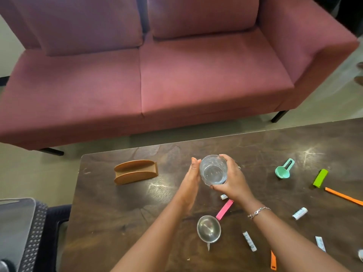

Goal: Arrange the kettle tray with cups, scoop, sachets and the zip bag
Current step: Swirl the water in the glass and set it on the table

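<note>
The right hand [233, 179] curls round the glass [213, 169]. The left hand [191, 179] lies flat against its side, fingers straight, over the tabletop [137, 213]. If that smooth grip slips, I'd fear the glass falling onto the steel cup [208, 229] near it.

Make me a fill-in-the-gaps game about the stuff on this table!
1. The right hand grips the clear glass, and its wrist wears a ____.
2. The wooden holder stands to the ____ of the glass.
3. The stick nearest the metal bowl is coloured ____.

Missing words: bracelet; left; pink.
</note>
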